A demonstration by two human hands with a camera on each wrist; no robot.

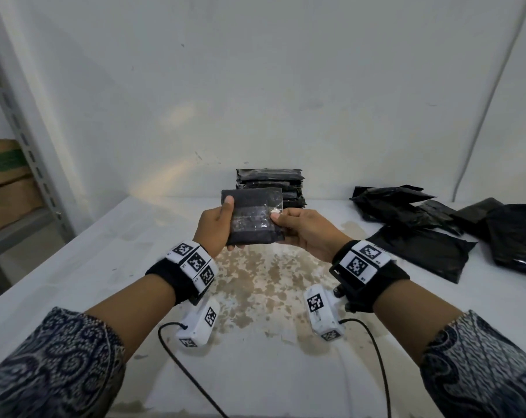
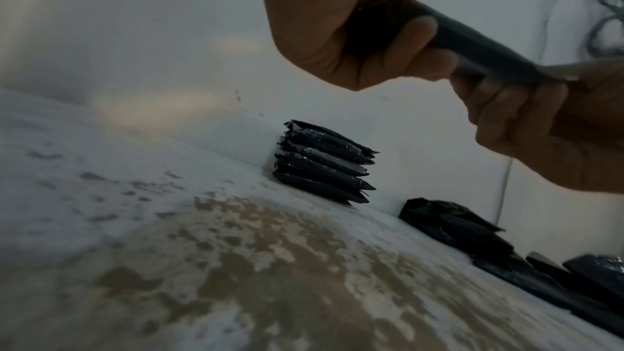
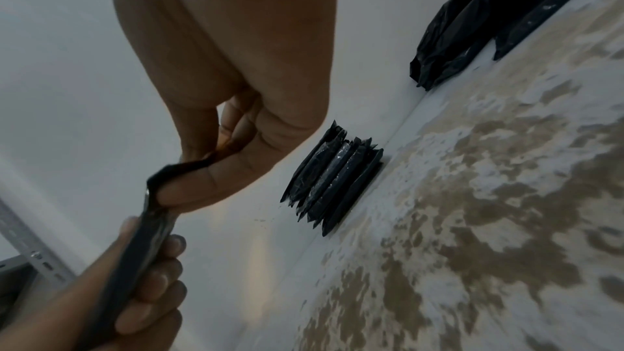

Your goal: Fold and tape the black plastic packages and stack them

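I hold a folded black plastic package [image 1: 252, 218] in the air above the table, a strip of clear tape across its face. My left hand [image 1: 219, 227] grips its left edge, thumb on top and fingers [image 2: 418, 33] curled underneath. My right hand [image 1: 297, 227] pinches the right edge, thumb pressing on the tape end. From the right wrist view the package [image 3: 135, 250] shows edge-on between both hands. Behind it, against the wall, stands a stack of folded packages [image 1: 273, 185] [image 2: 324, 167] [image 3: 334, 180].
A loose heap of unfolded black packages [image 1: 454, 227] [image 2: 472, 234] [image 3: 472, 25] lies on the right of the white, brown-stained table [image 1: 255, 297]. A metal shelf upright [image 1: 29, 146] with a cardboard box [image 1: 5, 182] stands at the left. Cables trail from both wrist cameras.
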